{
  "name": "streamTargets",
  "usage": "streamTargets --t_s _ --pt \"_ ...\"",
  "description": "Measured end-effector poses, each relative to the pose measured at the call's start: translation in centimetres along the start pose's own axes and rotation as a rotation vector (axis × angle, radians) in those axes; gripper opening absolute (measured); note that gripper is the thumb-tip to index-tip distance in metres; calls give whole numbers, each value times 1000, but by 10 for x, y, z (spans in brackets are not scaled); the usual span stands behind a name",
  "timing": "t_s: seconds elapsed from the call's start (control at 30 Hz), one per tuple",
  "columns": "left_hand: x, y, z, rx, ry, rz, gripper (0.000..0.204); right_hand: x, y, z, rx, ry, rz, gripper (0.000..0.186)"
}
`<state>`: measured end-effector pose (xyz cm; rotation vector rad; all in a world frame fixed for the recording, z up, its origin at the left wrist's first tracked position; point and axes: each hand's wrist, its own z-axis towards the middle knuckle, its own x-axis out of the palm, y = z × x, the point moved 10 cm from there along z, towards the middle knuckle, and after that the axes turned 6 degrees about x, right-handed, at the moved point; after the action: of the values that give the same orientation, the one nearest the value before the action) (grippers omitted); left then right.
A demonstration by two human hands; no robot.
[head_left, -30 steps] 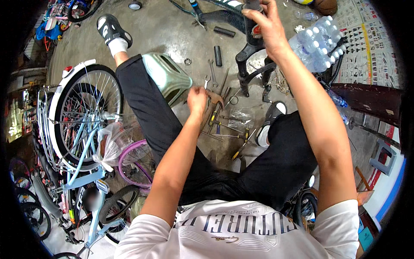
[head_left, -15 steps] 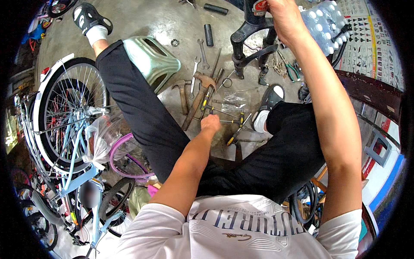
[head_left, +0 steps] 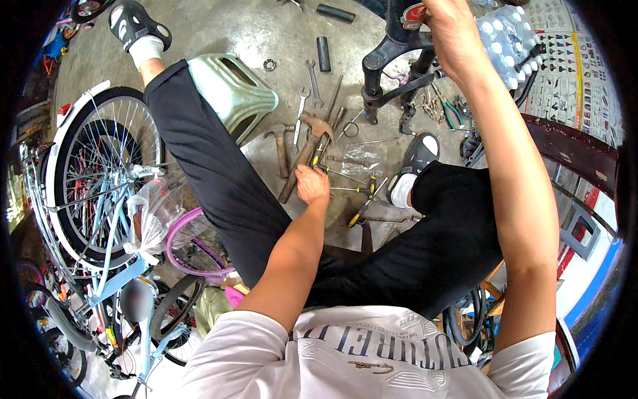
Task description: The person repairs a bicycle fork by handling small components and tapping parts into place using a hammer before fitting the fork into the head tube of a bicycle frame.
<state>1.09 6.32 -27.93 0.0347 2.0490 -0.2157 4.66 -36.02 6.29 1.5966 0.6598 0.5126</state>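
Note:
My left hand (head_left: 312,184) is low over the floor tools, its curled fingers closing on the wooden handle of a claw hammer (head_left: 315,125). A second hammer (head_left: 281,143) lies just left of it. Beside the hand are yellow-and-black screwdrivers (head_left: 362,207). At the top edge, my right hand (head_left: 453,33) grips the upper part of a black bicycle fork (head_left: 393,56), near a red badge; some of its fingers are cut off by the picture's edge. The fork's lower legs reach down toward the floor.
Two wrenches (head_left: 302,110) and black tube pieces (head_left: 323,53) lie ahead. A pale green stool (head_left: 232,93) stands by my left leg. Green-handled pliers (head_left: 454,114) and packed bottles (head_left: 508,40) are at right. Bicycles with a white-rimmed wheel (head_left: 63,179) crowd the left.
My left hand has moved left and slightly up, from beside the screwdrivers onto the hammer handle. My right hand keeps hold of the fork, which sits slightly farther right in the picture.

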Motion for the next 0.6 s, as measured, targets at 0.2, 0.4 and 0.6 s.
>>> streamTargets --t_s 0.2,0.4,0.6 --pt "31 20 -19 -181 166 -59 39 0 1 -1 -21 2 13 49" --pt "54 14 -25 -114 253 30 46 1 3 0 -2 -14 -14 49" --pt "91 20 -10 34 586 144 43 2 2 2 28 7 -42 52"
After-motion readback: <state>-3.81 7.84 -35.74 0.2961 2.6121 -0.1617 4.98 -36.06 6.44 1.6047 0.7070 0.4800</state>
